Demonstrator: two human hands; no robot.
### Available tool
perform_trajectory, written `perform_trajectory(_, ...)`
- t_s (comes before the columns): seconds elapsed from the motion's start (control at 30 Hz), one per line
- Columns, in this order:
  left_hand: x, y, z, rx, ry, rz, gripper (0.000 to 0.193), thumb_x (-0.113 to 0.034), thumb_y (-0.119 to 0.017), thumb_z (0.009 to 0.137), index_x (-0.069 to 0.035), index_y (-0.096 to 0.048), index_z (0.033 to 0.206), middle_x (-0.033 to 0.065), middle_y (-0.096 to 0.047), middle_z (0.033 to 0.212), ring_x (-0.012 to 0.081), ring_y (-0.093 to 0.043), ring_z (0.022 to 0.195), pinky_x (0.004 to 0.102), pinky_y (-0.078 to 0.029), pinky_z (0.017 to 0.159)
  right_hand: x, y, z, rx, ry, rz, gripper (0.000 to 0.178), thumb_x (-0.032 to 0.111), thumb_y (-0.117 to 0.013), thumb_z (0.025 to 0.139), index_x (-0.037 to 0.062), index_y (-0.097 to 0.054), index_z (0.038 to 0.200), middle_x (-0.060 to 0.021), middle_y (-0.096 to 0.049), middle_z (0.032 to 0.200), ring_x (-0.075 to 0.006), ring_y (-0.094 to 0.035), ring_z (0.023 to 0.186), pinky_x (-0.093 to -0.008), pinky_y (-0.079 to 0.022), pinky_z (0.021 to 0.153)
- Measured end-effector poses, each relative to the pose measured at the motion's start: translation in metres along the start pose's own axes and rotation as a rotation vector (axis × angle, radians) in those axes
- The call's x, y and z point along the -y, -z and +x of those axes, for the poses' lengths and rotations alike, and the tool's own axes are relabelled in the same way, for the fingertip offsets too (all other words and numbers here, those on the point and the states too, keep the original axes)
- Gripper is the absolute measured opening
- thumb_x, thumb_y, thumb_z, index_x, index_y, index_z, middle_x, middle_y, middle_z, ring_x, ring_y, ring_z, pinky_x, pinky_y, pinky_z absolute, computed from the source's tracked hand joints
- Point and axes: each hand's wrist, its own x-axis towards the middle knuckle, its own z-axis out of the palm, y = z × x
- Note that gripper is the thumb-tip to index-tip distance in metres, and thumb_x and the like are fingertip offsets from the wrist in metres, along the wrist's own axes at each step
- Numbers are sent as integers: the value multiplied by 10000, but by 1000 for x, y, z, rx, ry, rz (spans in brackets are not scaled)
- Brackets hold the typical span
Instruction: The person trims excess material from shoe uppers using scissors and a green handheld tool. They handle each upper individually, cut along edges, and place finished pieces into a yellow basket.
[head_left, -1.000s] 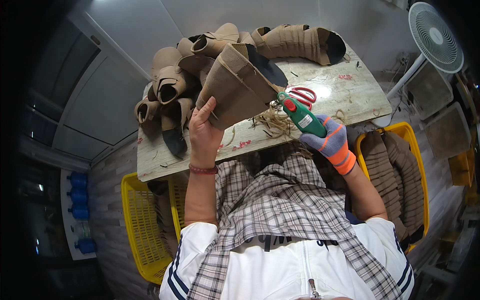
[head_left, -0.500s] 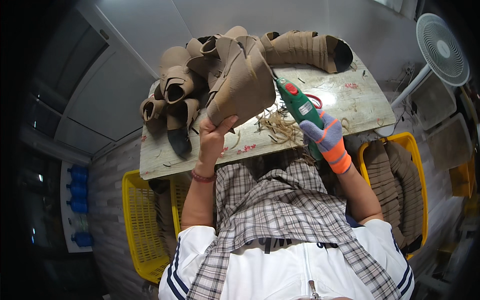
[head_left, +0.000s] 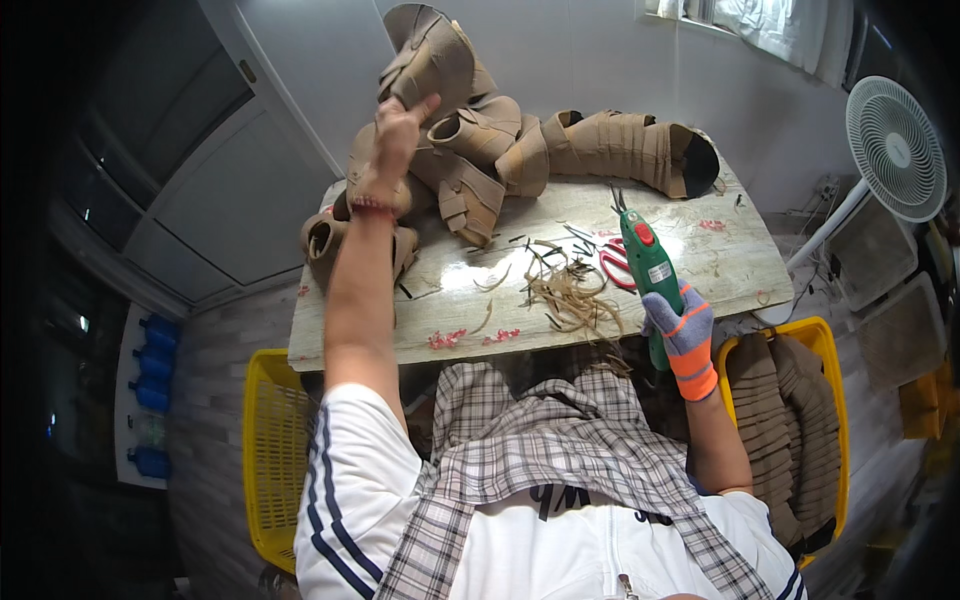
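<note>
My bare left hand (head_left: 396, 140) is stretched out to the far left. Its fingers grip the edge of a brown shoe upper (head_left: 432, 62), raised at the pile of similar shoe uppers (head_left: 470, 198). In a grey and orange glove, my right hand (head_left: 682, 325) is wrapped around a green power trimmer (head_left: 652, 262) with a red switch. The trimmer's thin two-pronged tip points away from me over the table. Close to the trimmer lie red-handled scissors (head_left: 613, 262), partly hidden behind it, and a heap of tan trimmed strips (head_left: 572, 295).
A row of nested brown uppers (head_left: 620, 150) runs along the back of the worn table (head_left: 430, 310). Yellow baskets stand at both sides, the right basket (head_left: 838, 420) holding stacked uppers, the left basket (head_left: 262, 450) beside my elbow. A white fan (head_left: 897, 150) stands at right.
My left hand has carried the shoe upper away from the trimmer, up and left to the pile. My right hand has drawn back slightly toward the right, still holding the trimmer.
</note>
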Motion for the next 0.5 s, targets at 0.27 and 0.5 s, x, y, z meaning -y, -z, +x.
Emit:
perform_trajectory(0.27,-10,-59,-141,-170,448,-1148,287,-157,-654,888,-10,-605,1129,93,-657,1075,199,-644,971,358,-561,819,6,-21,4,5,66,-256,418,299,-803,756,6,-642,1007,-26,-655,753,-57,-568,643,-221,-470,582)
perform_trajectory(0.5,-6,-71,-180,-32,361,-1212,272,-66,-609,901,-28,-608,1171,87,-656,1118,193,-644,1001,351,-537,878,1,-30,-6,33,67,-396,473,390,-807,728,20,-655,981,-67,-667,717,-117,-619,625,-266,-499,594)
